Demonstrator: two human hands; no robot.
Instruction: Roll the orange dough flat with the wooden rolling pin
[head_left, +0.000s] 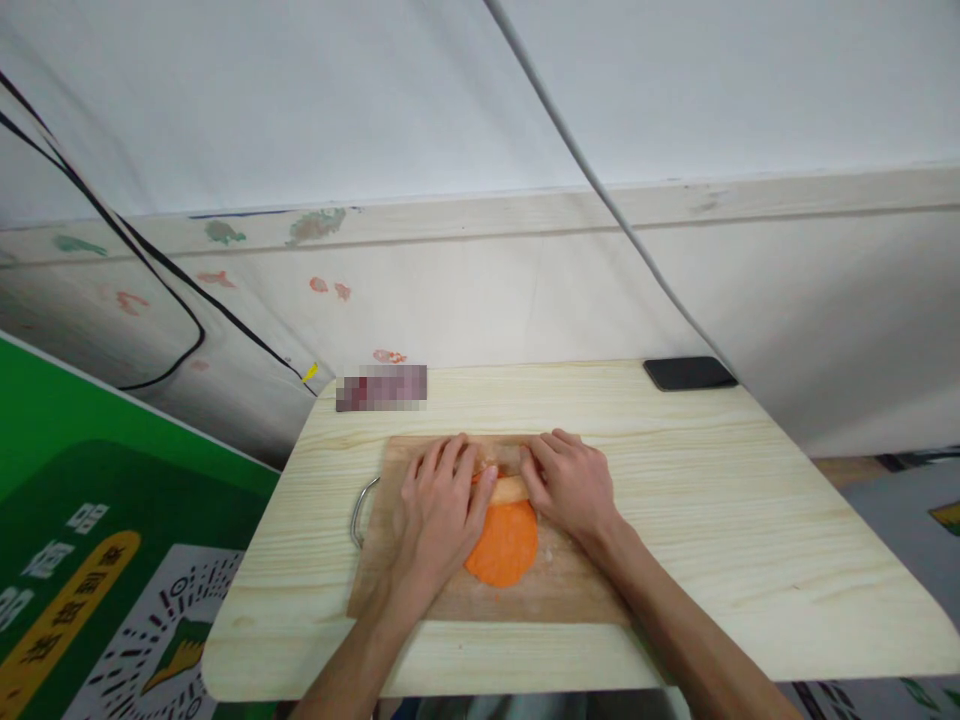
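Observation:
A flat, round sheet of orange dough (502,545) lies on a wooden cutting board (600,597). Across its far part rests a light wooden rolling pin (510,490), with only its middle showing between my hands. My left hand (446,500) is over the pin's left end, fingers bent forward and thumb pointing inward. The right end is under my right hand (574,485), whose fingers curl round it. Both ends of the pin are hidden by the hands. A little orange dough shows just beyond the pin.
The board has a metal handle (358,512) on its left side. A black phone (690,374) lies at the table's back right, and a blurred-out flat item (382,388) at the back left. A green printed panel (150,500) stands left of the pale wooden table (750,560).

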